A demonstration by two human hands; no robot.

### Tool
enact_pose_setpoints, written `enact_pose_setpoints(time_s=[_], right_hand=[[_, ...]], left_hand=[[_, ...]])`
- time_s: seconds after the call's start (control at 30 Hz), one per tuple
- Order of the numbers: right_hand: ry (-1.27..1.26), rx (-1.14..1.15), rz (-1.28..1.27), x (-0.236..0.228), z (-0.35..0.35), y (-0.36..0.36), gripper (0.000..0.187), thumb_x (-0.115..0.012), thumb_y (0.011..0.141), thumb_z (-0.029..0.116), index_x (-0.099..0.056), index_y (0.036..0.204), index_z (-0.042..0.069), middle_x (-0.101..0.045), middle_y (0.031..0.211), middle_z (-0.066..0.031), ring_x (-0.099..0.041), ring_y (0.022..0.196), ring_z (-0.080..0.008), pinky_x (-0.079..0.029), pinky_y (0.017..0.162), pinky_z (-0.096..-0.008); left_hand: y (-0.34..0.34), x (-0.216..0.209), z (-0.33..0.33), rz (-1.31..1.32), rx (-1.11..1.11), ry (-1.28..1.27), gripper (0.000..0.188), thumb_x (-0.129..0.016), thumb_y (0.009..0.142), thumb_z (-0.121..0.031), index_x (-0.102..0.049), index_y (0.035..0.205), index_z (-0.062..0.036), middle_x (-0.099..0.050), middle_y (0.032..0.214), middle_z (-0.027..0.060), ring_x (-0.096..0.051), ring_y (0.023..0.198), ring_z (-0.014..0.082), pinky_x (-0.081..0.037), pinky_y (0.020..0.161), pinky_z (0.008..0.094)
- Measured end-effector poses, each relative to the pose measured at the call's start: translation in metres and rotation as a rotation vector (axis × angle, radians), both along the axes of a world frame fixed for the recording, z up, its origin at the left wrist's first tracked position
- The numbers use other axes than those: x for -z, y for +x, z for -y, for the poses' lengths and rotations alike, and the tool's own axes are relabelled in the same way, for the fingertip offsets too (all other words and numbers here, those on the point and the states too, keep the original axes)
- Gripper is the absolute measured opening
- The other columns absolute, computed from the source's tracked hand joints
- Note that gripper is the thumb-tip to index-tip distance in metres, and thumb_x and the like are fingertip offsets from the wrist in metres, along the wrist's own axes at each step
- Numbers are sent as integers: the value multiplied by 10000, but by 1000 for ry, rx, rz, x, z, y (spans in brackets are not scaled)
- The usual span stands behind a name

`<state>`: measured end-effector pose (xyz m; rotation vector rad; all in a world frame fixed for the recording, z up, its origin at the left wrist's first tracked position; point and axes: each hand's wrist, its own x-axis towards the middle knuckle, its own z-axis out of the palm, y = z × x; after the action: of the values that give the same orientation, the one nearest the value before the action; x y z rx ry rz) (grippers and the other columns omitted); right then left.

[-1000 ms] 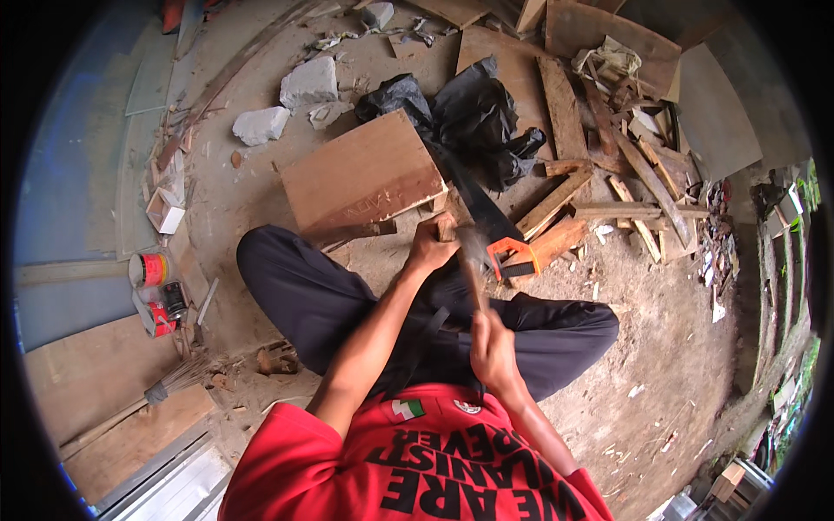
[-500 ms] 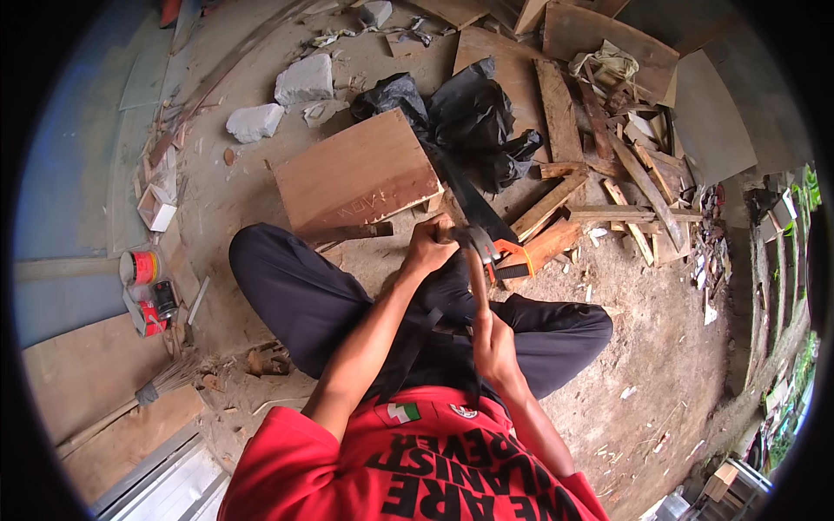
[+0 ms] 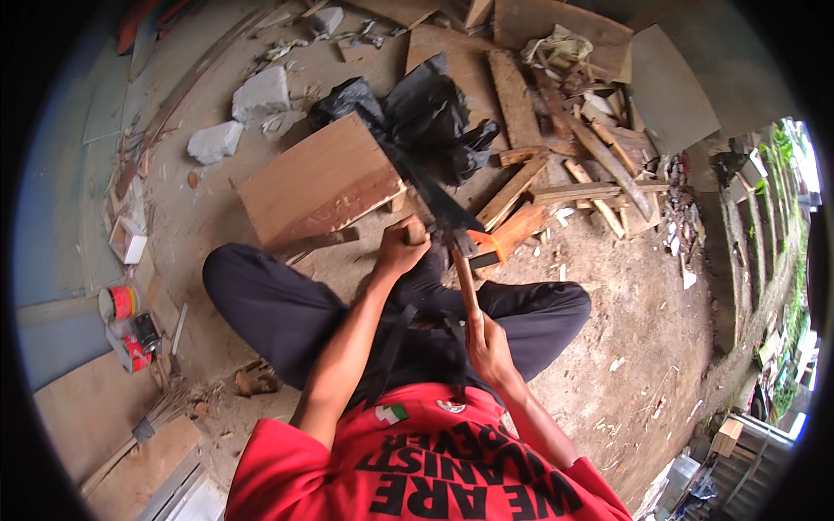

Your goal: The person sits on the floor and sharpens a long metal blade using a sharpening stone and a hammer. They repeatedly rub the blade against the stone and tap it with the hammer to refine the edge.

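Note:
My left hand (image 3: 401, 248) is closed round a short piece of brown wood (image 3: 418, 231), one end of which shows above the fist. In my right hand (image 3: 490, 349) is the wooden handle of a hammer (image 3: 466, 282). The dark hammer head lies to the right of my left fist, with a small gap between them. Just beyond it is a handsaw (image 3: 483, 248) with an orange and black handle, its dark blade pointing away to the far left. A reddish-brown wooden panel (image 3: 317, 178) stands in front of my left knee. Both hands are above my crossed legs.
Black plastic sheeting (image 3: 434, 108) is bunched behind the panel. Scrap planks (image 3: 608, 169) are heaped at the far right. White rubble blocks (image 3: 261, 93) sit far left. Tins (image 3: 117, 303) and a small white box (image 3: 128, 240) stand along the left wall.
The view has shifted, moving the surroundings leftward. Relative to my left fist, the hammer head has moved right, opening a gap. Both hands keep their grips.

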<state>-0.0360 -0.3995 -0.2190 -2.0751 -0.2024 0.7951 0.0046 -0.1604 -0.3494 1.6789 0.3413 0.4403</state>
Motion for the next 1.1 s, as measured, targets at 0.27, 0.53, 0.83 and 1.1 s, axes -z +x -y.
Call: enact_pose_setpoints(time_s=[0.27, 0.53, 0.83, 1.1], right_hand=[[416, 44, 272, -92, -30, 13, 586, -316, 1043, 559, -500, 851, 36, -459, 588, 15, -421, 483, -69, -310, 438, -243], [-82, 35, -164, -33, 14, -5, 512, -371, 1071, 443, -561, 943, -15, -566, 624, -129, -576, 589, -211, -445, 568, -408], [505, 37, 483, -62, -29, -5, 483, -384, 1065, 407, -461, 1235, -39, -517, 708, -27, -426, 531, -63, -332, 487, -230], [110, -34, -7, -72, -3, -15, 377, -367, 1089, 360, -545, 1052, 30, -473, 630, 18, -423, 526, -60, -345, 479, -251]], left_hand=[[-4, -15, 2, -37, 45, 15, 161, -700, 811, 5, -550, 801, -53, -568, 683, -6, -551, 687, 41, -467, 633, 260], [0, -14, 6, -16, 87, 30, 182, -707, 793, -3, -537, 754, -58, -545, 655, 11, -532, 641, 75, -458, 607, 279], [3, -8, 9, 32, 91, 81, 151, -706, 799, -27, -557, 789, -51, -582, 677, 59, -579, 641, 124, -480, 615, 304], [0, 4, 20, 137, 98, 232, 181, -696, 799, -53, -520, 758, -51, -561, 688, 101, -603, 650, 208, -483, 620, 345]])
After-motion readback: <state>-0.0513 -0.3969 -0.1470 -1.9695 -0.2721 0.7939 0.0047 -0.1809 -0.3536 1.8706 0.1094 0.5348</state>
